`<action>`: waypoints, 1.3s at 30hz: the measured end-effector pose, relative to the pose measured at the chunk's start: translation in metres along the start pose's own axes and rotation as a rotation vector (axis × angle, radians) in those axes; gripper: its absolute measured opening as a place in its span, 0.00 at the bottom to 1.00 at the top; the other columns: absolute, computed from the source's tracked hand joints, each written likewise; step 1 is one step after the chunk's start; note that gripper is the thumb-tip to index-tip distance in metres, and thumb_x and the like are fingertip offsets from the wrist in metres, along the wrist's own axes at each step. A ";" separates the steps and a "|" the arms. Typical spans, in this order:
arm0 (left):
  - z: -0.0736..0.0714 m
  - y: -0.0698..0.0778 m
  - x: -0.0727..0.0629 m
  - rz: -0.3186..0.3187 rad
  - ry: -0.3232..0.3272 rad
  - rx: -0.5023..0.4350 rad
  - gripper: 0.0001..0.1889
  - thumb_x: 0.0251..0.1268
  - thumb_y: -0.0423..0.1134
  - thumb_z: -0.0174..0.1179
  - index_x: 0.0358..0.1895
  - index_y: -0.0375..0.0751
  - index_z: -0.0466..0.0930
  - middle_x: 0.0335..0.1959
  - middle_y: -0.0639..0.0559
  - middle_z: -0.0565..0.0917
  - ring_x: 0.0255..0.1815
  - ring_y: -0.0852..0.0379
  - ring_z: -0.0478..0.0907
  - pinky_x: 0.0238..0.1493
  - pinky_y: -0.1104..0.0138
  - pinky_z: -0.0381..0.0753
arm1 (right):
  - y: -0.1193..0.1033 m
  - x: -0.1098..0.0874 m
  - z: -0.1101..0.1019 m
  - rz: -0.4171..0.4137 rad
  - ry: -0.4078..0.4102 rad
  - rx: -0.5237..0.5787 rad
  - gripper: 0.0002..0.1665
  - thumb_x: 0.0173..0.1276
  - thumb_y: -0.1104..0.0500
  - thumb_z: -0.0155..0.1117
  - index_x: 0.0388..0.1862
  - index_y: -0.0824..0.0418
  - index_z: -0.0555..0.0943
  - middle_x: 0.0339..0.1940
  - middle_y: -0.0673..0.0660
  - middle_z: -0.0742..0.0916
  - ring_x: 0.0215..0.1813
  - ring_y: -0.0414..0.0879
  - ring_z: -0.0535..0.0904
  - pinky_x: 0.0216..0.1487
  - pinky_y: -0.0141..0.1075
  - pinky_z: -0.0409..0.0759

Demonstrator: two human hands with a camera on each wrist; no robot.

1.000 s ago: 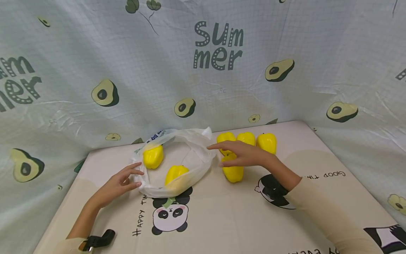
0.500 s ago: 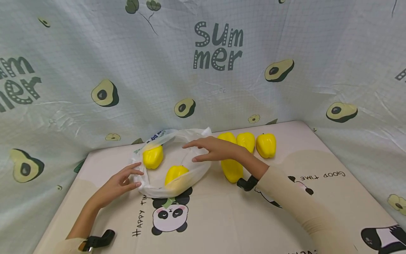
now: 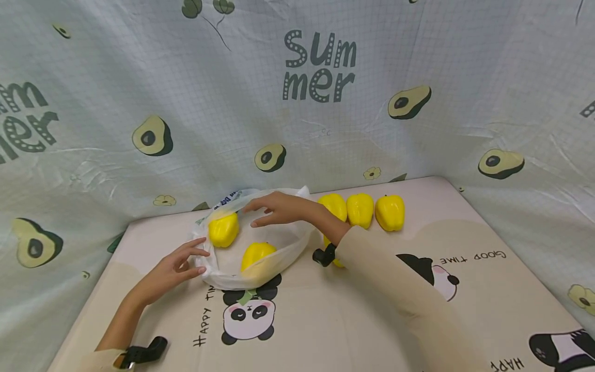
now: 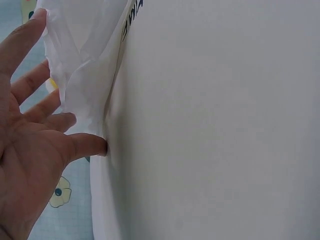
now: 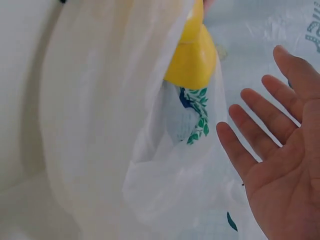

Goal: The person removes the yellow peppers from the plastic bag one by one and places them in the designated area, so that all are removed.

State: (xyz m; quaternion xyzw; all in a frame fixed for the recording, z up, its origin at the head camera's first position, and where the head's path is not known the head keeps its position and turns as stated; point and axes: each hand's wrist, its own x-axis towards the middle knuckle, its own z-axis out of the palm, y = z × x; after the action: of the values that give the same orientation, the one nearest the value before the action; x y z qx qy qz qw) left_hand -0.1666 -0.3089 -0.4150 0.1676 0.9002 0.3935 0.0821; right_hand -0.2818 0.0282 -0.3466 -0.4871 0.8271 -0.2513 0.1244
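Observation:
A white plastic bag (image 3: 294,252) lies with its mouth spread wide on the table. Inside it are two yellow bell peppers, one at the left (image 3: 224,231) and one near the front (image 3: 256,254). My left hand (image 3: 169,271) touches the bag's left rim; the left wrist view shows its fingers loosely spread against the plastic (image 4: 85,85). Over the bag's far side hovers my right hand (image 3: 289,207), holding nothing. Its fingers are extended and apart in the right wrist view, with a yellow bell pepper (image 5: 194,62) beyond the bag's edge.
Right of the bag, more yellow bell peppers (image 3: 360,211) stand in a back row. Another pepper (image 3: 338,262) in front of them is mostly hidden by my right forearm. A printed curtain (image 3: 321,134) hangs behind the table (image 3: 325,320).
My right hand has moved left from above the peppers on the right to over the bag's mouth. The left hand has stayed at the bag's rim.

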 end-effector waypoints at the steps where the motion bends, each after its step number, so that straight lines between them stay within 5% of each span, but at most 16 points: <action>1: 0.000 0.000 0.000 -0.002 0.000 -0.001 0.20 0.71 0.44 0.64 0.61 0.43 0.79 0.81 0.36 0.56 0.80 0.26 0.45 0.69 0.28 0.54 | -0.001 0.004 0.000 0.007 -0.002 0.004 0.29 0.77 0.49 0.61 0.74 0.54 0.72 0.72 0.50 0.78 0.71 0.45 0.74 0.68 0.35 0.76; 14: 0.000 0.001 -0.002 -0.013 -0.005 -0.001 0.19 0.71 0.45 0.64 0.62 0.43 0.79 0.81 0.37 0.56 0.79 0.25 0.48 0.68 0.29 0.58 | 0.006 0.052 0.014 0.151 -0.076 0.066 0.29 0.77 0.48 0.61 0.72 0.57 0.75 0.71 0.54 0.80 0.67 0.47 0.77 0.66 0.33 0.76; 25: 0.000 0.001 -0.002 -0.007 -0.004 0.008 0.19 0.71 0.44 0.64 0.61 0.44 0.79 0.81 0.36 0.56 0.79 0.26 0.47 0.68 0.29 0.57 | 0.008 0.080 0.027 0.214 -0.045 0.107 0.33 0.74 0.51 0.66 0.74 0.57 0.72 0.72 0.53 0.78 0.67 0.46 0.76 0.67 0.31 0.74; 39: -0.001 0.000 0.000 0.007 -0.009 0.019 0.19 0.71 0.44 0.64 0.61 0.44 0.79 0.80 0.37 0.57 0.79 0.27 0.49 0.68 0.30 0.59 | -0.009 0.109 0.039 0.303 -0.069 -0.026 0.46 0.67 0.46 0.73 0.79 0.55 0.64 0.76 0.50 0.73 0.71 0.44 0.69 0.75 0.33 0.65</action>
State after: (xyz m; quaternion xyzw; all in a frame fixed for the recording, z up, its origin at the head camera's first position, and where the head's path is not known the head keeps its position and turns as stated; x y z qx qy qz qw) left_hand -0.1665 -0.3095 -0.4143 0.1731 0.9029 0.3845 0.0834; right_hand -0.3116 -0.0813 -0.3705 -0.3668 0.8895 -0.2019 0.1829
